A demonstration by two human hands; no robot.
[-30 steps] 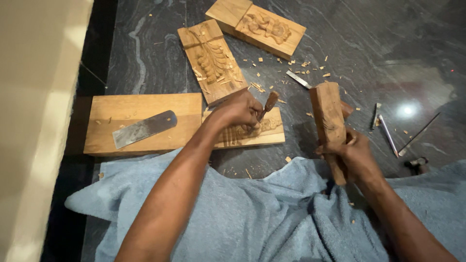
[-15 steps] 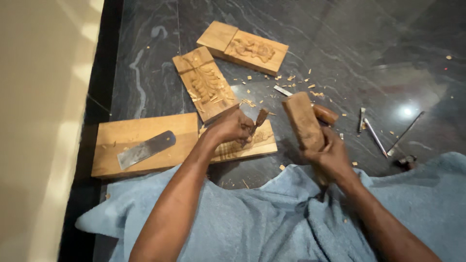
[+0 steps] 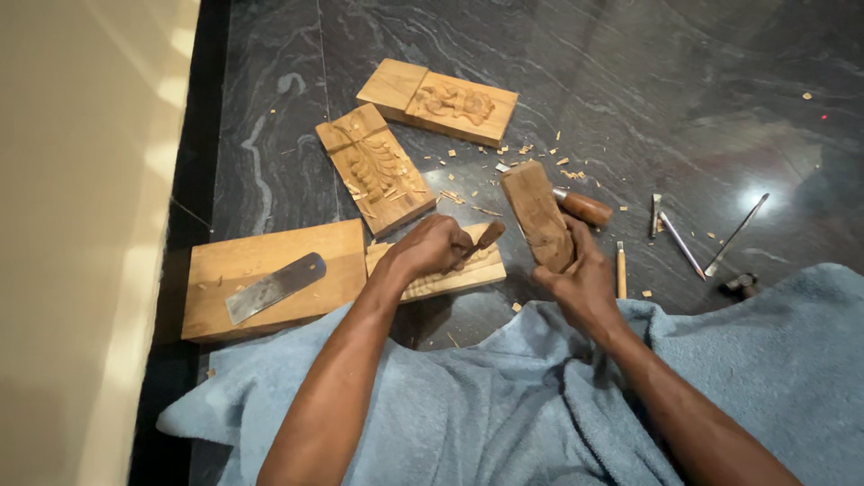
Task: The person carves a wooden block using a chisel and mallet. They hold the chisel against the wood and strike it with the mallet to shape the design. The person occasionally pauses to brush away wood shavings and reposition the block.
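Observation:
My left hand [image 3: 430, 249] is closed around a chisel [image 3: 486, 238] whose wooden handle sticks up to the right, its tip down on a small carved wooden panel [image 3: 468, 277] lying on the dark stone floor. My right hand [image 3: 580, 274] grips a thick wooden mallet block [image 3: 537, 216], held upright just right of the chisel handle and a short way apart from it. Both forearms reach out over a blue towel [image 3: 504, 396] across my lap.
A plain wooden block [image 3: 270, 270] with a flat metal blade [image 3: 274, 288] on it lies at the left. Two more carved panels [image 3: 378, 180] [image 3: 441, 101] sit further out. Loose chisels [image 3: 679, 229] and a wooden-handled tool [image 3: 583, 207] lie right, among wood chips. A cream wall runs along the left.
The mallet block in my right hand has swung left, toward the chisel handle. My left hand stays on the chisel at the small panel. The view has shifted slightly.

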